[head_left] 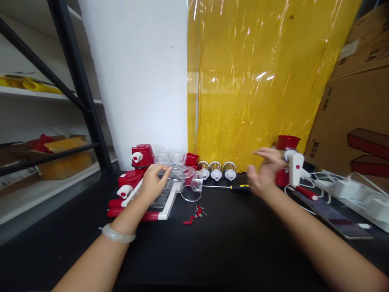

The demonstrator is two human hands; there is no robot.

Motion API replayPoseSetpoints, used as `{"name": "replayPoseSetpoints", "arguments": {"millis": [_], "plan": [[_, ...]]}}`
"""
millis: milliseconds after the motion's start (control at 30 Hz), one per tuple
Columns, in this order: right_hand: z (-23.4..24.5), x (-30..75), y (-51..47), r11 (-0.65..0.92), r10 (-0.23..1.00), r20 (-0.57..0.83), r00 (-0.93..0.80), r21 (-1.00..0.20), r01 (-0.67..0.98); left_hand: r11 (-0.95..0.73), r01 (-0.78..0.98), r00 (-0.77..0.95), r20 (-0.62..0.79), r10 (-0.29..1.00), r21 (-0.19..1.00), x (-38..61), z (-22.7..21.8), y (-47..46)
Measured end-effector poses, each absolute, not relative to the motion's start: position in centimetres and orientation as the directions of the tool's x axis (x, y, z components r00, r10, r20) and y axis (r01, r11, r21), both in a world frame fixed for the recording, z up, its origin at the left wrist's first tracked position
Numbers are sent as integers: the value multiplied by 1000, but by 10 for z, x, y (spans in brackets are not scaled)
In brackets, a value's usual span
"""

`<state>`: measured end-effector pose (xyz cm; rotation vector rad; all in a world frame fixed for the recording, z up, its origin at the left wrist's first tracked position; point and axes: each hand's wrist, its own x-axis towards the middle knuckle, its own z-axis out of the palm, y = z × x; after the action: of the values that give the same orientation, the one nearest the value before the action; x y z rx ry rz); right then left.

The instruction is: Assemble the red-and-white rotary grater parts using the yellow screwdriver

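My left hand (152, 181) rests with curled fingers on a pile of clear plastic parts (170, 178) lying on a red and white tray-like frame (165, 209); whether it grips one I cannot make out. A clear plastic cylinder (191, 183) lies just right of it. My right hand (263, 172) hovers blurred, fingers spread and empty, next to an assembled red and white grinder (290, 162). A screwdriver with a black and yellow handle (234, 187) lies between the hands.
Red and white housings (138, 164) stand behind the left hand. Three metal drums (216, 169) line up before a yellow plastic sheet (258, 81). Small screws and red bits (196, 214) lie on the black table. A phone (331, 215), cables, power strip and cardboard boxes (355, 117) are right; shelving left.
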<state>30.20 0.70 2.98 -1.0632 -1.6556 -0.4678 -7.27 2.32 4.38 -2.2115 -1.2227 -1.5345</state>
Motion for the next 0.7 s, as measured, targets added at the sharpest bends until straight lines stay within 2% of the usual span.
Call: {"name": "replayPoseSetpoints", "arguments": {"millis": [67, 167, 233, 467, 700], "plan": [[15, 292, 13, 551, 440, 886, -147, -137, 823, -640, 711, 149, 828, 541, 291, -72, 44, 23], [-4, 287, 17, 588, 562, 750, -349, -65, 807, -644, 706, 183, 804, 566, 293, -71, 44, 23], [-10, 289, 18, 579, 599, 715, -362, -74, 812, -649, 703, 194, 800, 568, 290, -70, 44, 24], [-20, 302, 23, 573, 606, 729, -317, -125, 810, -645, 711, 189, 806, 561, 282, -69, 40, 27], [-22, 303, 24, 565, 631, 675, -383, -62, 823, -665, 704, 212, 819, 533, 250, -71, 39, 28]]}}
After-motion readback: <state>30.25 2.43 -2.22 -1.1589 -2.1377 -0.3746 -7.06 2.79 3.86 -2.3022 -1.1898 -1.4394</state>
